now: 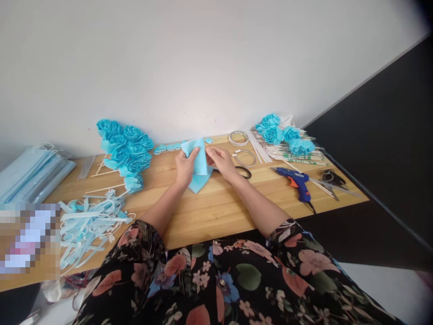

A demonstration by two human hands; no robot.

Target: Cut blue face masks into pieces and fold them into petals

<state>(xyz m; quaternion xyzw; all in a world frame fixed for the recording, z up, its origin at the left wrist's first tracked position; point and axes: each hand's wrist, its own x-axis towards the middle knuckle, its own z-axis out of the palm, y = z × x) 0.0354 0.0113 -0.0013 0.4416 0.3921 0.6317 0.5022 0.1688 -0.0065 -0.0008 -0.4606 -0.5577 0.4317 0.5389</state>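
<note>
Above the wooden table, both my hands hold a light blue sheet of mask fabric. My left hand grips its left side, thumb on top. My right hand pinches its right edge with closed fingers. The sheet's lower corner hangs down to the tabletop. A row of small blue rolled pieces lies just behind the hands.
Blue fabric roses on sticks lie at left, more roses at back right. Stacked masks and cut strips sit far left. Tape rolls, a blue glue gun and scissors lie at right.
</note>
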